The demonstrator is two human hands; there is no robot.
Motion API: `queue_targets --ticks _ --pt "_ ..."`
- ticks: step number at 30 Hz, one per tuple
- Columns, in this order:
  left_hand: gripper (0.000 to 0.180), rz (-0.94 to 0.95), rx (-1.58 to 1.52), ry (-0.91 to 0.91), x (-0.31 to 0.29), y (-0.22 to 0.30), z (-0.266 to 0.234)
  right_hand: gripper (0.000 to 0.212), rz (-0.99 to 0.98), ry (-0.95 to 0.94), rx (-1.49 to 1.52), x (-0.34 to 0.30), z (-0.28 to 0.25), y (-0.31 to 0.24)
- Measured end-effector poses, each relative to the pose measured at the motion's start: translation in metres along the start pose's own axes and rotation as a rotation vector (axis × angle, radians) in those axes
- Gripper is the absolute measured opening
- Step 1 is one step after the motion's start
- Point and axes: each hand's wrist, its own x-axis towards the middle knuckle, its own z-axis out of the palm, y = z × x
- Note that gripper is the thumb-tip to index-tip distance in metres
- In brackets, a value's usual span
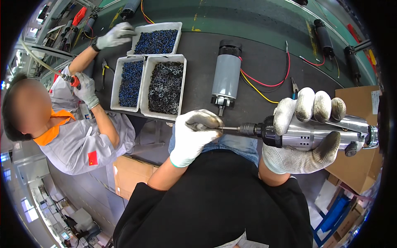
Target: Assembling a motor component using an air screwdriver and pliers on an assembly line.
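In my gloved right hand [312,128] lies a silver and black pneumatic screwdriver [300,134], held level with its bit pointing left. My gloved left hand [194,132] is closed in a pinch at the tip of the thin bit [231,128]. Something small and greyish shows between the left fingers, too hidden to name. Just beyond the bit, a grey cylindrical motor [226,74] rests on the dark table, its black cap away from me and its shaft toward me. Red and yellow wires [264,85] run from it to the right.
White bins hold blue-black small parts [156,42], more blue ones [131,84] and dark rings [165,89]. At left, a co-worker [82,124] reaches toward the bins, holding a red-ended tool. Pliers [105,71] lie near them. A cardboard box [357,140] stands right; more motors [323,37] lie beyond.
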Motion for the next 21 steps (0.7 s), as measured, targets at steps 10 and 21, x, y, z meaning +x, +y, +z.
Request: queue_targets --ticks 10,21 --pt "0.058 0.146 0.828 -0.085 0.005 0.014 0.002 0.048 0.006 -0.024 -0.096 -0.007 -0.019 0.011" --pt "0.098 -0.055 1.334 -0.062 0.018 -0.043 -0.003 0.049 -0.006 0.169 -0.341 -0.025 -0.031 0.023"
